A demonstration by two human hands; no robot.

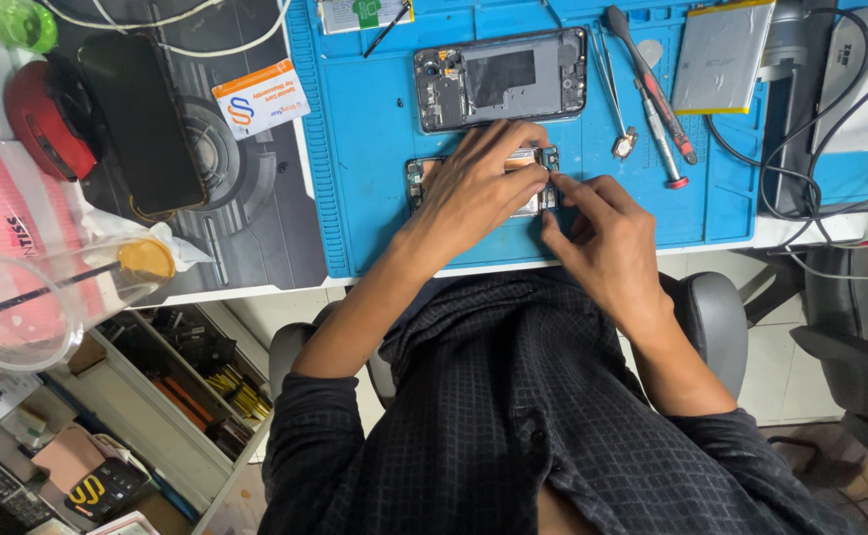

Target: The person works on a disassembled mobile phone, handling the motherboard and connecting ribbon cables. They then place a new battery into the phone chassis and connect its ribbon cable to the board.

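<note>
An opened phone with its inner parts showing lies on the blue work mat, near the mat's front edge. My left hand lies over the phone's middle and grips it with curled fingers. My right hand comes in from the right, and its thumb and forefinger pinch at the phone's right end, beside the left fingertips. What sits between those fingertips is too small to tell. Most of the phone is hidden under both hands.
A second opened phone body lies just behind. Tweezers, two screwdrivers and a flat silver battery lie right of it. A black phone, a card and a plastic cup are at left; cables are at right.
</note>
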